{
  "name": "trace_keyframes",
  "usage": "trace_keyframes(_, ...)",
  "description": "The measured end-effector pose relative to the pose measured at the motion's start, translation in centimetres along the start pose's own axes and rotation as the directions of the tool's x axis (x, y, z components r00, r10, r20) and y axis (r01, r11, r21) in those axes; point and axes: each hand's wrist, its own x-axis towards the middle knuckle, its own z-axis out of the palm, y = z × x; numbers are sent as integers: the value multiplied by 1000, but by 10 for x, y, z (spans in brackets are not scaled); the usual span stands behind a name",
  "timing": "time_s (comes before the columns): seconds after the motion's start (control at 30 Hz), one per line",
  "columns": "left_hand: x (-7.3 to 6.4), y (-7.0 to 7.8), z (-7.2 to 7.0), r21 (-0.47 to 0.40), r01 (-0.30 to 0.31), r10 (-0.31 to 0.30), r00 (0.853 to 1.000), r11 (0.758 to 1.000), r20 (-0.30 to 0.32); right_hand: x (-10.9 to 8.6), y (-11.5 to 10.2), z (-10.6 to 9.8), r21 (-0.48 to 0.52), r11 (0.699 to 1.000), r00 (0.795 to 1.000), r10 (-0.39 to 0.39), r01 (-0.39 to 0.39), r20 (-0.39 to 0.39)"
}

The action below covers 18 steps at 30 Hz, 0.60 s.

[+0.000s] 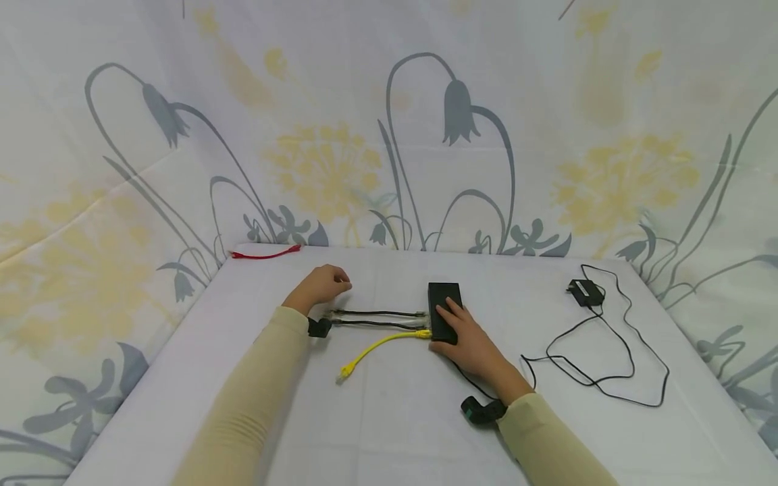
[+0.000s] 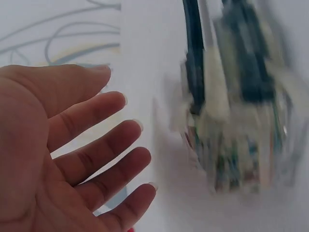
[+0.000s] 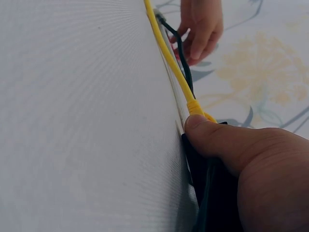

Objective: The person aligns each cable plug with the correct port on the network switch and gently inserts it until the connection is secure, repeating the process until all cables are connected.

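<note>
A black network switch [image 1: 442, 293] lies on the white table, with two short black network cables [image 1: 383, 324] and a yellow network cable [image 1: 377, 345] running out from its left side. My right hand [image 1: 471, 341] holds the switch, fingers over its top and the thumb [image 3: 212, 135] against its near end by the yellow plug. Beyond the free ends of the black cables is my left hand [image 1: 321, 287], holding nothing, its fingers [image 2: 101, 145] loosely bent and spread. Clear plugs [image 2: 236, 159] on those ends show blurred beside it in the left wrist view.
A black power adapter [image 1: 586, 293] with its thin cord [image 1: 632, 368] looped about it lies on the right. At the back left edge lies a short red cable [image 1: 267, 255]. A flower-patterned cloth [image 1: 340, 101] hangs behind and beside the table.
</note>
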Motion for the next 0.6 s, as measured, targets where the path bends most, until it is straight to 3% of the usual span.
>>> trace_keyframes(0.23,0,-17,-4,2,37,-37,999,999,-1,1,3,2,-6,1000,1000,9,-9,9)
trace_keyframes(0.6,2,-41,-28,52,110,-107,993,993,-54,0,2,0,4,1000,1000,-4,4,-7)
